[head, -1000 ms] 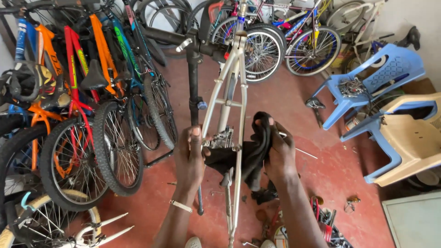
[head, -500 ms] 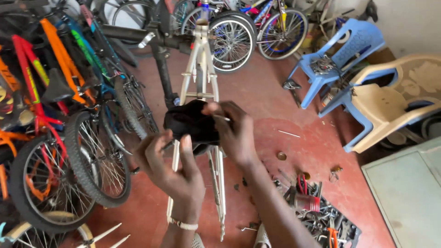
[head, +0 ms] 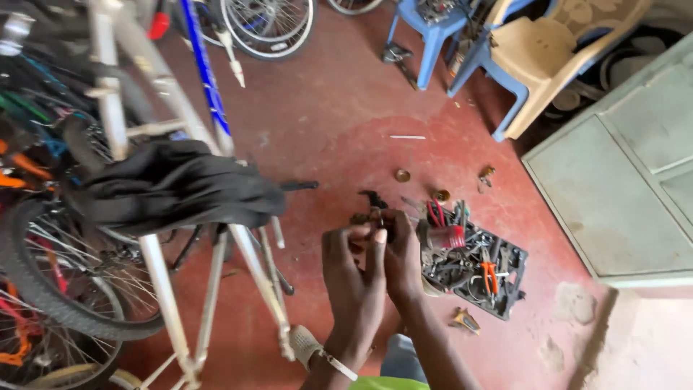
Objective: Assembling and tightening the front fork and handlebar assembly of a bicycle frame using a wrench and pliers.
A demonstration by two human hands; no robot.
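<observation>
While both hands, left (head: 351,278) and right (head: 399,256), pinch a small dark metal part (head: 375,214), the black tool tray (head: 473,263) lies just right.

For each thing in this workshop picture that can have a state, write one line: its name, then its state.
left hand: raised, fingers pinching a small dark part
right hand: raised, touching the same part
small dark part: held between both hands
black cloth: draped over the frame
white bicycle frame: propped up, no wheels visible
tool tray: on the floor, full
beige chair: upright, unoccupied
</observation>
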